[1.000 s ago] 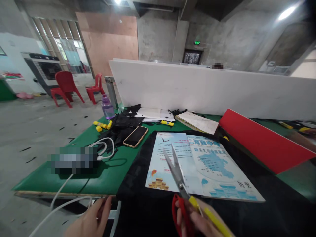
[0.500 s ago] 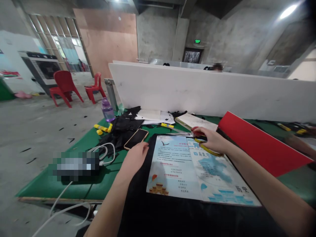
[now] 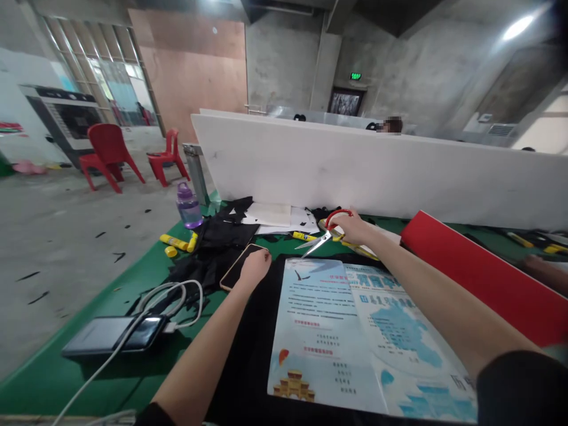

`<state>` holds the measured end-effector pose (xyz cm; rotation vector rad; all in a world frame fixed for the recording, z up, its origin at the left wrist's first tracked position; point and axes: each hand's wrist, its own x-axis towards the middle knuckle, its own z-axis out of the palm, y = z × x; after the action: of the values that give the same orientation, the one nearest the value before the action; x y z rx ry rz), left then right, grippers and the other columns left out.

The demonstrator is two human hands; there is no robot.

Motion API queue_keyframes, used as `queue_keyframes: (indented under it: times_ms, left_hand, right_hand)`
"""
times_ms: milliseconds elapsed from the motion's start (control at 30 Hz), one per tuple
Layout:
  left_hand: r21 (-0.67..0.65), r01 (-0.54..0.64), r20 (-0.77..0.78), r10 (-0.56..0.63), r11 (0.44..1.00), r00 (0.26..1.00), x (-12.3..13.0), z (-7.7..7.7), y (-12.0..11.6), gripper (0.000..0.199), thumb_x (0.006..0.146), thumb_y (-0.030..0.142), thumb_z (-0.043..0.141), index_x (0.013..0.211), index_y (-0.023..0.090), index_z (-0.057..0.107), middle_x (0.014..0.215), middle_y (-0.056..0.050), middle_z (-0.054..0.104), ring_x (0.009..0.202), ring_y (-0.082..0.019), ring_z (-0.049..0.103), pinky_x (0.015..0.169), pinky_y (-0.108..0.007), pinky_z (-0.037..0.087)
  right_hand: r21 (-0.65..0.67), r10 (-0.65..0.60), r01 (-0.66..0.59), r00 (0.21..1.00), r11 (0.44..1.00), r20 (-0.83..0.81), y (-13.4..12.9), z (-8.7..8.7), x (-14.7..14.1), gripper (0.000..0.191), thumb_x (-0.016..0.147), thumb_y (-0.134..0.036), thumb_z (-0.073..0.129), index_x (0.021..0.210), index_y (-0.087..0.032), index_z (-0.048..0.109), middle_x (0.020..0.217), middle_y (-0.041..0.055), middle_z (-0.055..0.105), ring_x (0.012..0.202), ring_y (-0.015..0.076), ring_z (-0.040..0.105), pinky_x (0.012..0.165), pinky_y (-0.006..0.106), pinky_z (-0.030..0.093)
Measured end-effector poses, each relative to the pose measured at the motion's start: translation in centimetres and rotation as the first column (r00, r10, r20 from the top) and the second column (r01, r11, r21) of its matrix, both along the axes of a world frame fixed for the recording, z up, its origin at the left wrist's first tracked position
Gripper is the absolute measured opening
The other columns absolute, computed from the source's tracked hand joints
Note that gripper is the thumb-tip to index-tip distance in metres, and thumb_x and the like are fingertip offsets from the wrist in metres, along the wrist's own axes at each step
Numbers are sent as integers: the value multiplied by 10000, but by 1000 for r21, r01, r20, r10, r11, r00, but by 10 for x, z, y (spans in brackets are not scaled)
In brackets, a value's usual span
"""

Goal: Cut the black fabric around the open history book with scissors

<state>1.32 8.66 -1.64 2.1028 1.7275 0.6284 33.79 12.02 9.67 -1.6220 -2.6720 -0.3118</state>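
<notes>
R hand (image 3: 352, 228) now grips red-handled steel scissors (image 3: 326, 234) farther back; L hand (image 3: 255, 266) has moved onto gold-edged smartphone (image 3: 237, 267), fingers curled over it.

Wide-angle head view, moderately bright overall. A ceiling lamp (image 3: 517, 26) at upper right flares white; daylight enters through washed-out windows (image 3: 118, 89) at left. Shadows on the green tabletop (image 3: 89, 367) are soft. Straight lines bow toward the frame edges. The near sleeve (image 3: 523, 390) appears blurred, perhaps out of focus; the far room is slightly hazy.
</notes>
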Motion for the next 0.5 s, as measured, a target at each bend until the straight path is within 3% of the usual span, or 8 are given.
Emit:
queue_keyframes:
  times_ms: [100,233,500]
  left_hand:
    - [-26,40,100,-37,999,994,-6,-7,6,177,877,268,512,858,177,663,786,-20,698,537,-118,623,637,-240,469]
    - [-56,36,188,-25,998,982,-9,-15,12,163,814,297,603,912,178,657,827,-17,710,438,-93,576,531,-222,438]
    - [6,-34,225,31,999,974,-2,-18,7,162,718,230,689,879,221,668,840,-9,718,753,-172,653,607,-226,426]
  right_hand:
    - [-37,78,-78,997,996,-3,20,-7,-15,495,573,-38,636,1022,-240,591,1068,29,653,1062,271,560,1074,602,13]
    - [-71,180,-182,983,981,-29,41,-15,-37,506,592,-32,628,1046,-251,584,1091,23,643,1104,262,539,1078,593,-2]
    - [-38,285,-283,951,959,117,62,-19,-69,519,591,16,620,1059,-204,573,1085,64,629,1123,262,515,1093,567,-14]
